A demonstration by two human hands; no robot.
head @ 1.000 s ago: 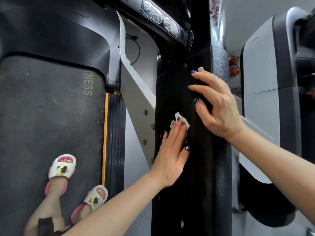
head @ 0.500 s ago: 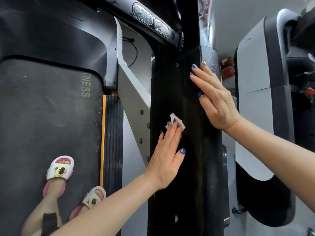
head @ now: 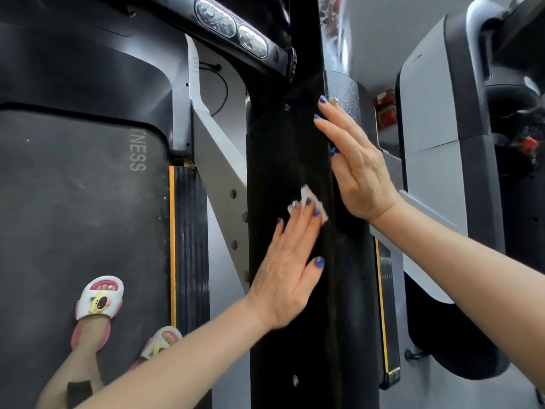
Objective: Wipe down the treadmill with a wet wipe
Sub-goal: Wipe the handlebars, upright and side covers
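Black treadmill upright fills centre. Left hand flat, fingers straight — wet wipe pressed beneath fingertips, corner showing beyond. Right hand flat on upright's edge above — fingers straight, holding nothing.

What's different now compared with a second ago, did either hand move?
The right hand flattened: a second ago its fingers curled round the black upright post, now they lie straight along its edge. The left hand hardly shifted and still presses the white wet wipe flat against the post with straight fingers. Nothing was picked up or let go.
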